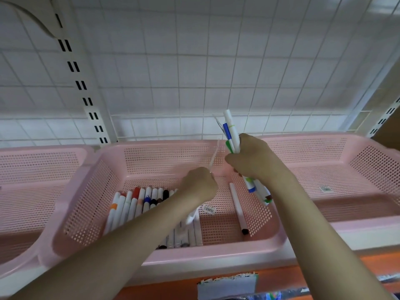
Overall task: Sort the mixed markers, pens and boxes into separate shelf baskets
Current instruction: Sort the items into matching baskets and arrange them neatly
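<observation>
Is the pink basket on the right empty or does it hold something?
Empty: the right basket shows only its bare mesh floor and a small sticker.

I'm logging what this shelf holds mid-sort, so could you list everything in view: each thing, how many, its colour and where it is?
middle basket: one, pink, perforated, centre of the shelf
left basket: one, pink, partly in view at the left
right basket: one, pink, at the right; a small label on its floor
loose markers: a row, count unclear, white with mixed caps, lying in the middle basket
single marker: one, white with black cap, right side of the middle basket
barcode tag: one, white, in the middle basket
marker bundle: several, white with blue and green, held above the basket
clear strip: one, transparent, between the hands
left hand: pinches the clear strip
right hand: grips the marker bundle
</observation>
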A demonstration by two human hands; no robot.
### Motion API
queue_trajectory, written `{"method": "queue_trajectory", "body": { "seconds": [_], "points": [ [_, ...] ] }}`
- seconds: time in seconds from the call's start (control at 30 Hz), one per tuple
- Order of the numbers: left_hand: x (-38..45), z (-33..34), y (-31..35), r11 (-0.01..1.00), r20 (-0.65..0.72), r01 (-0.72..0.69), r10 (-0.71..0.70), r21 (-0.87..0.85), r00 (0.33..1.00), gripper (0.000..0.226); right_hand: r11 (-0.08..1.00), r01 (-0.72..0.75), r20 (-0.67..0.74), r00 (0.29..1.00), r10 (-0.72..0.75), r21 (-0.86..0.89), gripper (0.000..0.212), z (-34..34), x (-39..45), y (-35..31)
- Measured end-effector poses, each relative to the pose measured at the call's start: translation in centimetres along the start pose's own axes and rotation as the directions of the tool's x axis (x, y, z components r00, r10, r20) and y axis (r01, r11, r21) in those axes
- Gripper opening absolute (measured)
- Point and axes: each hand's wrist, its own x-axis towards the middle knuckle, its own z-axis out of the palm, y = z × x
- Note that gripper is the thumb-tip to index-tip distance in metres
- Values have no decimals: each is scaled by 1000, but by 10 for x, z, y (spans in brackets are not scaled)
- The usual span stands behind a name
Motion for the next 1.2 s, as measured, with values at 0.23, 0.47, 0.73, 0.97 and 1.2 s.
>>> {"method": "queue_trajectory", "body": {
  "seconds": [0.23, 0.47, 0.73, 0.97, 1.2],
  "points": [
    [3, -8, 4, 999, 32, -9, 11, -52, 999, 16, 1000, -16, 5, 1000, 16, -23, 15, 2, 3, 1],
    [0, -8, -5, 998, 131, 54, -49, -29, 990, 18, 999, -3, 12, 1000, 4, -33, 15, 5, 0, -1],
    [-13, -63, -37, 813, -65, 79, -143, -576, 988, 18, 956, -26, 187, 982, -30, 294, 10, 4, -8, -15],
    [-26, -82, -44, 660, -83, -3, -90, -751, 992, 41, 894, -87, 512, 842, -170, 440, 4, 15, -17, -34],
    [-29, -91, -45, 653, -287, -108, -174, -749, 942, 28, 922, -11, 503, 841, -201, 387, 10, 21, -22, -34]
  ]
}}
